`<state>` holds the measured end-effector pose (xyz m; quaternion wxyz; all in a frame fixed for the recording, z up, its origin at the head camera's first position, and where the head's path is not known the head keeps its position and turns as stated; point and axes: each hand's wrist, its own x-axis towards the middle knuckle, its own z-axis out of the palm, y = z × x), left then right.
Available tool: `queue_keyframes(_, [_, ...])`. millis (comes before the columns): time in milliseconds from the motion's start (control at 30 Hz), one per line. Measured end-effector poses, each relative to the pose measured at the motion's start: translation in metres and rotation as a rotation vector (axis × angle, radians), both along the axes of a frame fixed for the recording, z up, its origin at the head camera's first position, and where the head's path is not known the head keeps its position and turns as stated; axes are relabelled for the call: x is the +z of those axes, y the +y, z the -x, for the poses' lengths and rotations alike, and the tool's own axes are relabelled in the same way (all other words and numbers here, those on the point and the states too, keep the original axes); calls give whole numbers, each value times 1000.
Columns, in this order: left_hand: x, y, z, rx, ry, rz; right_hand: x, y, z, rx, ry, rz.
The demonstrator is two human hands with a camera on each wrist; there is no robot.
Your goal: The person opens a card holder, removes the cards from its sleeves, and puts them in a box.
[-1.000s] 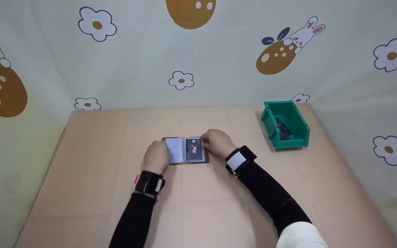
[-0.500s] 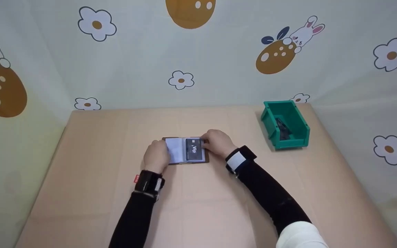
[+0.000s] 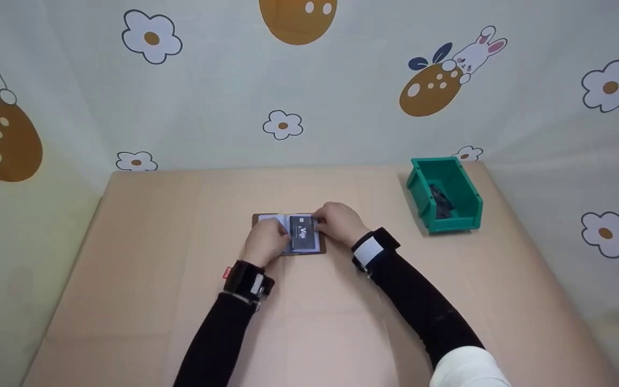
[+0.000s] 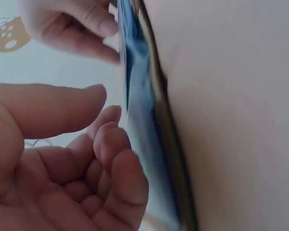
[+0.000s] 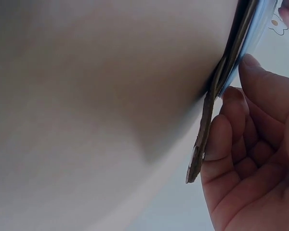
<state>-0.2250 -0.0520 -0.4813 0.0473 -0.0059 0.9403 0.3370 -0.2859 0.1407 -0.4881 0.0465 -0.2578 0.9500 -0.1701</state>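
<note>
An open card holder (image 3: 317, 243) with a brown cover and clear plastic sleeves lies on the table. A dark card (image 3: 303, 239) reading "Vip" shows in its right-hand sleeve. My left hand (image 3: 264, 242) is over the left page near the fold. In the left wrist view its fingers (image 4: 127, 175) are loosely bent beside the sleeves, thumb apart, with nothing held. My right hand (image 3: 342, 223) is at the upper right corner. The right wrist view shows its thumb and fingertips (image 5: 233, 98) pinching the sleeve edge, with the brown cover flap (image 5: 204, 132) against the fingers.
A green bin (image 3: 449, 223) stands at the back right of the table, with a dark object (image 3: 440, 203) inside that I cannot identify. The beige table (image 3: 143, 258) meets a patterned curtain (image 3: 207, 97) at the back and sides.
My left hand has let go of the left edge of the card holder and moved right, toward the fold. The right hand and the card have stayed in place.
</note>
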Motion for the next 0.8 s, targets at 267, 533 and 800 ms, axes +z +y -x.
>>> queue_keyframes(267, [-1, 7, 1, 24, -41, 20, 1, 0, -1, -6, 7, 3])
queue_keyframes(533, [0, 10, 4, 64, -71, 51, 2, -1, -2, -1, 13, 12])
queue_keyframes(800, [-4, 9, 7, 78, -81, 74, 3, -1, -2, -19, -2, 15])
